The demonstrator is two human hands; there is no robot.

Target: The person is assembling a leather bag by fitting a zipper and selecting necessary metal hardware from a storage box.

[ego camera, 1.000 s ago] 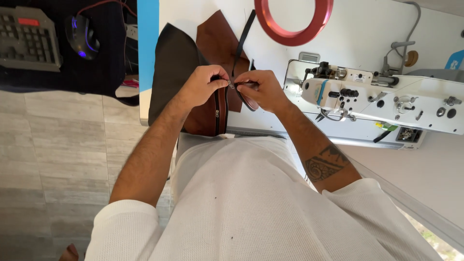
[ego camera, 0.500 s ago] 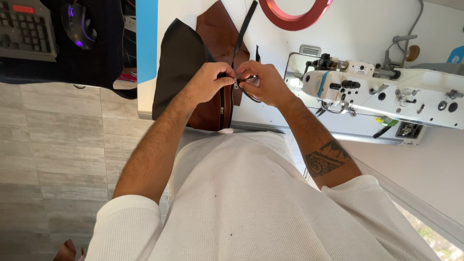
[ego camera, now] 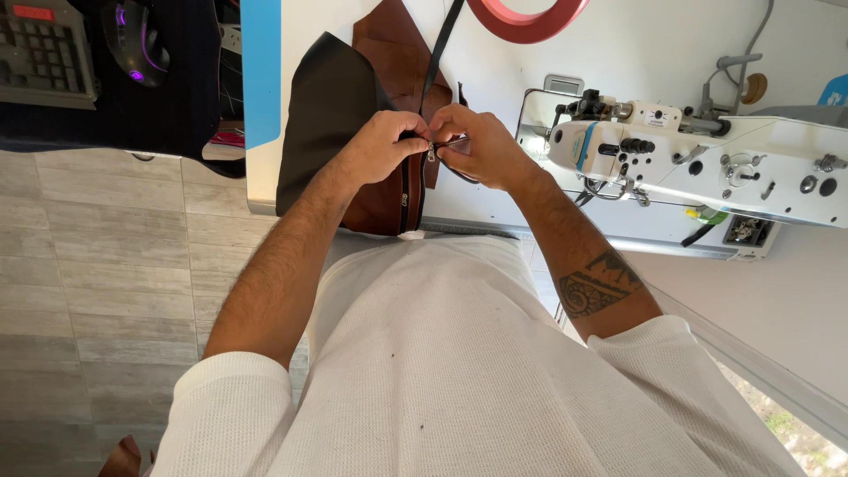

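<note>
My left hand (ego camera: 382,146) and my right hand (ego camera: 477,146) meet over a brown leather piece (ego camera: 389,53) that lies on the white table (ego camera: 618,35). Both pinch a small metal zipper slider (ego camera: 431,152) on a black zipper tape (ego camera: 440,44) that runs along the leather's edge. The lower zipper stretch (ego camera: 406,199) hangs toward the table's front edge. A black leather piece (ego camera: 322,106) lies under and left of the brown one. The fingertips hide most of the slider.
A white industrial sewing machine (ego camera: 707,163) stands to the right of my hands. A red ring (ego camera: 530,22) lies at the table's far side. A dark desk at left carries a keyboard (ego camera: 40,53) and a mouse (ego camera: 132,40). Grey tiled floor (ego camera: 106,291) lies below.
The view has shifted slightly, so the table and hands sit a little differently in frame. My hands stay together on the zipper, fingers working closer around the slider.
</note>
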